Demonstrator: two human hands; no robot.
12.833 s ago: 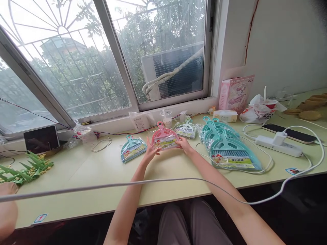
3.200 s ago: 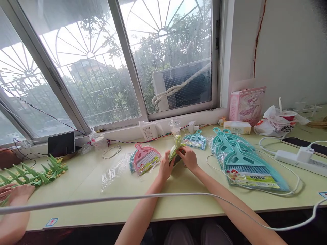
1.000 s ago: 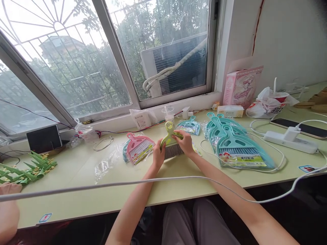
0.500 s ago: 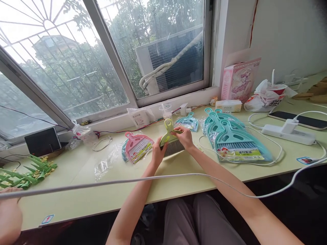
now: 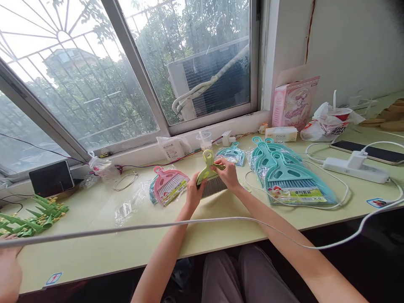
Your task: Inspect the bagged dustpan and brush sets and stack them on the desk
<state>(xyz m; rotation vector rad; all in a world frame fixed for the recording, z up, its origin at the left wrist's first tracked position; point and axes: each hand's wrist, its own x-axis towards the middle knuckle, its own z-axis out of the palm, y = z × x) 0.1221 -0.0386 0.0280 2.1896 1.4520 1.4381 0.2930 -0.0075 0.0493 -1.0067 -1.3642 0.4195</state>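
Note:
A yellow-green brush and dustpan set (image 5: pixel 206 171) stands upright over the table, its grey bristles pointing down. My left hand (image 5: pixel 195 188) is closed round its left side. On the right side, the fingers of my right hand (image 5: pixel 227 173) pinch its upper edge near the handle. To the left lies a wrapped pink brush set (image 5: pixel 168 181) with a teal one partly beneath it. Several wrapped teal sets (image 5: pixel 288 174) overlap on the right, and a smaller blue-teal set (image 5: pixel 232 153) lies behind my right hand.
A white cable (image 5: pixel 139 227) crosses in front of my forearms. Another person's hand (image 5: pixel 9 248) is at the far left, near green plastic pieces (image 5: pixel 34 214). A power strip (image 5: pixel 356 168) and phone (image 5: pixel 369 151) lie right; a plastic cup (image 5: pixel 204 139) stands behind the brush.
The view has shifted slightly. Both hands keep their hold on the yellow-green set, with only a small change in the right fingers near the handle.

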